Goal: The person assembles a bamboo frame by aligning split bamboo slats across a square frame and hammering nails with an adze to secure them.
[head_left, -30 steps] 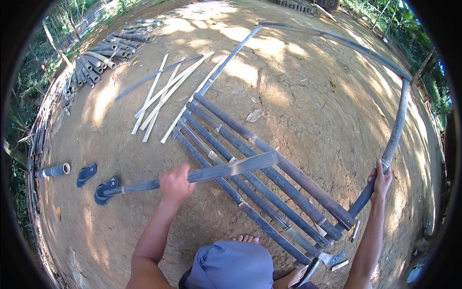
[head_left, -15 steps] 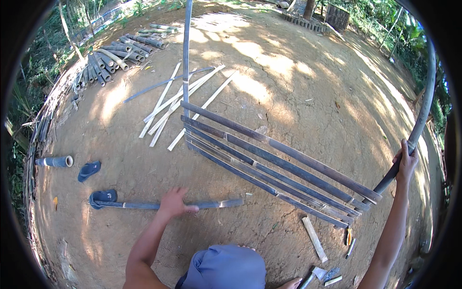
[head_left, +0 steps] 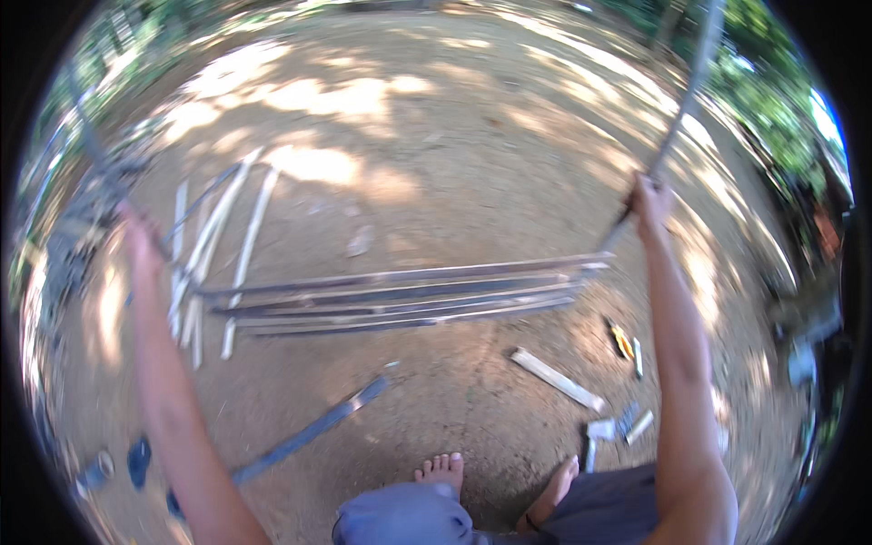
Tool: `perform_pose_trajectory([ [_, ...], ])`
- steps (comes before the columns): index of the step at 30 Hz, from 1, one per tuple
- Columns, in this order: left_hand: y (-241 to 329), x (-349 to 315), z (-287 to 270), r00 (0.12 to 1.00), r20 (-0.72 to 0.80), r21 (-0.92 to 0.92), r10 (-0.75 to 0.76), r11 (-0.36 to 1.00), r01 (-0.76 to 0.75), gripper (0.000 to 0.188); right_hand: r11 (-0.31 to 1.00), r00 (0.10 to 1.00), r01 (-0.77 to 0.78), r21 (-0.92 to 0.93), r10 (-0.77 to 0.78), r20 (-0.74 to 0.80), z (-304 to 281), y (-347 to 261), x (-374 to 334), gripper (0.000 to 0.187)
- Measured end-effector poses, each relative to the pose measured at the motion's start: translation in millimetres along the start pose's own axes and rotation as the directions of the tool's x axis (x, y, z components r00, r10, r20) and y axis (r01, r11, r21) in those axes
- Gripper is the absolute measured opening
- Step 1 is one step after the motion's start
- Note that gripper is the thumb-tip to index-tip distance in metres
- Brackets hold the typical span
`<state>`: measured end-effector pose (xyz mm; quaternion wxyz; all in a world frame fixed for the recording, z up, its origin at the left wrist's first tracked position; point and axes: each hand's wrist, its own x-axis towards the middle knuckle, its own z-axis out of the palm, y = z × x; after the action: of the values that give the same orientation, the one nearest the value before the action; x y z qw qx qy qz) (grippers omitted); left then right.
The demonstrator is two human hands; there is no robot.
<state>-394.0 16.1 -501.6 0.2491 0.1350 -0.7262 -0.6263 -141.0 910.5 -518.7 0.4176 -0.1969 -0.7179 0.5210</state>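
Both my arms reach forward to a bamboo frame, whose two long poles are joined by several dark bamboo slats [head_left: 409, 292]. My right hand [head_left: 650, 202] is closed around the right pole [head_left: 686, 113], just above the slats' end. Out at the left, my left hand [head_left: 138, 232] grips the left pole [head_left: 88, 132]; its fingers are blurred. The poles rise past the slats, the right one running out of the top of the view. The slats hang roughly level in front of me, above or at the ground; I cannot tell which.
Pale bamboo strips [head_left: 243, 259] lie behind the frame's left side. A dark split bamboo length [head_left: 313, 436] lies before me at left, near a slipper [head_left: 138, 461]. On the right lie a short bamboo piece [head_left: 556, 378], a yellow-and-black tool [head_left: 620, 338] and a hatchet [head_left: 601, 429].
My left hand has risen from above the split bamboo length and taken hold of the left pole. The frame has swung from slanting to nearly level, and my view has turned right.
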Motion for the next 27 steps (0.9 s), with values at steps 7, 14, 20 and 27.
perform_pose_trajectory([
  [7, -35, -47, 72, 0.980, -0.194, -0.185, -0.046, 0.983, 0.009, 0.068, 0.998, 0.993, 0.061, 0.016, -0.062, 0.100, -71, -33, 38, 0.042],
  [14, 12, -6, 46, 0.966, -0.192, -0.053, 0.174, 0.981, -0.187, 0.071, 0.996, 0.996, 0.088, -0.031, -0.088, -0.008, -31, -81, 42, 0.041],
  [20, 10, -29, 75, 0.963, -0.161, -0.077, 0.215, 0.970, -0.229, 0.086, 0.993, 0.990, 0.116, 0.008, -0.115, -0.086, -46, -64, 63, 0.041],
  [27, 19, -50, 97, 0.958, -0.191, 0.046, 0.213, 0.977, -0.208, 0.084, 0.992, 0.990, 0.120, 0.036, -0.117, -0.083, -64, -55, 74, 0.036],
])
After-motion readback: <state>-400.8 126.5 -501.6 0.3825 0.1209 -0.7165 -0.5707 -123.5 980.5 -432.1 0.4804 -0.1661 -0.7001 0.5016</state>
